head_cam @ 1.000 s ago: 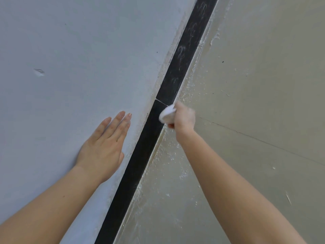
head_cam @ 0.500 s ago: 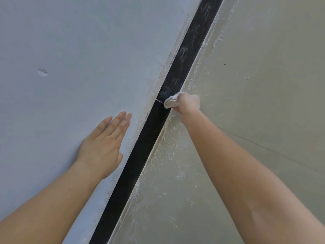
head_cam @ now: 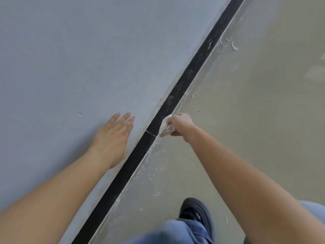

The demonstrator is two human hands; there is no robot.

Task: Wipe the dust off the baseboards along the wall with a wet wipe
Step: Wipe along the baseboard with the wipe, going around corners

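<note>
The wet wipe (head_cam: 165,128) is being gripped in the right hand's (head_cam: 181,125) clenched fingers against the baseboard's (head_cam: 123,175) floor-side edge, just beyond a joint. The left hand (head_cam: 112,140) is being pressed flat, fingers released, on the wall (head_cam: 70,59) beside the upper edge.

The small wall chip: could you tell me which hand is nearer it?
Left: left hand flat on wall beside the chip; right hand beyond the baseboard, gripping the wipe.

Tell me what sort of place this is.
Probably an indoor room, maybe freshly renovated: a grey painted wall meets a black baseboard, and the pale floor beside it carries white dried splatters.
</note>
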